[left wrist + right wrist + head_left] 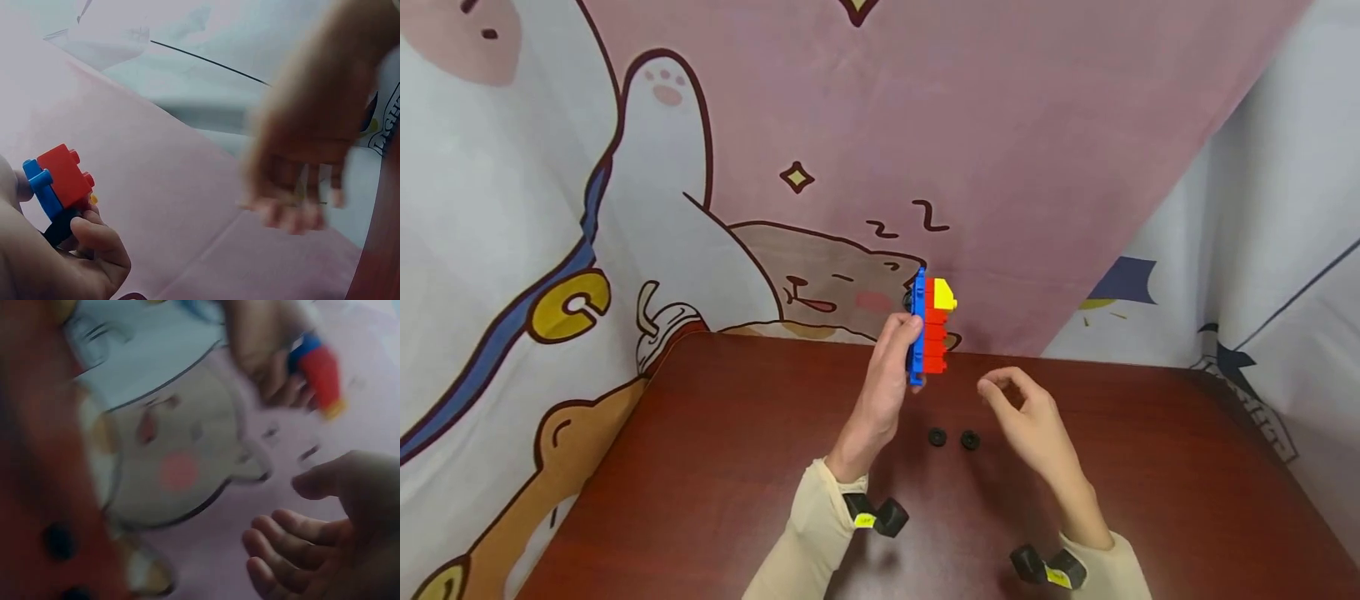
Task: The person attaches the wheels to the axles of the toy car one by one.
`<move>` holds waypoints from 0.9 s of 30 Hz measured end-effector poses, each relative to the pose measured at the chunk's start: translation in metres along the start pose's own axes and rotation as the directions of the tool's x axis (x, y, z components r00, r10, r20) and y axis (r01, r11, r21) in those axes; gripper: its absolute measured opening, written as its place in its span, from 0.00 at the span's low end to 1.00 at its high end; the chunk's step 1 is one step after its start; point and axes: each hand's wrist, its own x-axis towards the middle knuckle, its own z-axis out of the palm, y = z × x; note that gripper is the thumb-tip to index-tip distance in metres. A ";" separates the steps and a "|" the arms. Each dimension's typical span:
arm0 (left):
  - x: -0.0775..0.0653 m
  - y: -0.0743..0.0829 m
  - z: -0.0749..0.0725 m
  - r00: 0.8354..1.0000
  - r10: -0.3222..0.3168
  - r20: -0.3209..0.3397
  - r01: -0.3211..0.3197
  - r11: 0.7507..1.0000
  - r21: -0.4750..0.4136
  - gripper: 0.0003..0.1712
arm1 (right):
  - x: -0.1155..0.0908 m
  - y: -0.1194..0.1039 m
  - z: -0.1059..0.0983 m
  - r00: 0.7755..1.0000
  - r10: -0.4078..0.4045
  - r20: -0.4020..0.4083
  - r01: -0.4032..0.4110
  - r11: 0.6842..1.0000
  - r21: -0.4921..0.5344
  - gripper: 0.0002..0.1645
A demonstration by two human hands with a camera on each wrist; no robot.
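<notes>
My left hand [882, 379] grips a building-block toy car [935, 333], raised above the table and tipped on end. Its base is blue, with red blocks and one yellow block on the side facing right. In the left wrist view a black wheel [60, 228] shows by the fingers under the blue base. To the right of the car is my right hand [1030, 417], loosely bent, holding nothing and apart from it. Two loose black wheels, a left one [937, 437] and a right one [970, 440], lie on the table below and between the hands.
The dark red-brown table [700, 450] ends at a hanging cloth [1037, 167] printed with cartoon animals, which also runs along both sides. Each wrist wears a black camera, one on the left [880, 515] and one on the right [1048, 568].
</notes>
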 end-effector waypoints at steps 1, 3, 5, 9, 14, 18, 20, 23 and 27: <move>0.001 0.000 0.000 1.000 0.003 0.004 -0.003 1.000 0.003 0.18 | -0.002 0.010 0.001 1.000 0.013 -0.009 -0.014 1.000 -0.010 0.17; 0.002 0.001 0.000 1.000 0.008 0.003 -0.008 1.000 0.003 0.18 | -0.005 0.029 0.006 0.999 0.040 -0.023 -0.041 0.999 -0.020 0.17; 0.003 0.001 0.000 1.000 0.013 -0.004 -0.013 1.000 0.005 0.18 | -0.008 0.046 0.013 0.997 0.069 -0.028 -0.070 0.997 -0.014 0.16; 0.003 0.002 -0.001 1.000 0.016 -0.006 -0.016 1.000 0.001 0.17 | -0.010 0.076 0.027 0.994 0.113 -0.001 -0.113 0.993 0.039 0.15; 0.001 0.001 -0.002 1.000 -0.001 0.023 0.002 1.000 -0.012 0.17 | -0.010 0.102 0.039 0.996 0.083 0.030 -0.084 0.996 0.019 0.17; -0.001 0.001 -0.001 0.999 -0.007 0.042 0.008 1.000 -0.025 0.17 | -0.013 0.112 0.044 0.998 0.044 0.040 -0.044 0.999 -0.006 0.18; -0.001 0.002 -0.001 0.999 -0.009 0.044 0.010 0.999 -0.030 0.16 | -0.014 0.114 0.045 0.998 0.034 0.046 -0.033 0.999 -0.013 0.20; -0.001 0.002 0.001 0.998 -0.017 0.057 0.019 0.999 -0.036 0.16 | -0.016 0.116 0.046 0.998 0.012 0.060 -0.009 0.999 -0.050 0.23; -0.002 0.002 0.002 0.997 -0.029 0.077 0.033 0.998 -0.050 0.15 | -0.018 0.118 0.049 0.998 -0.039 0.059 0.045 0.992 -0.115 0.26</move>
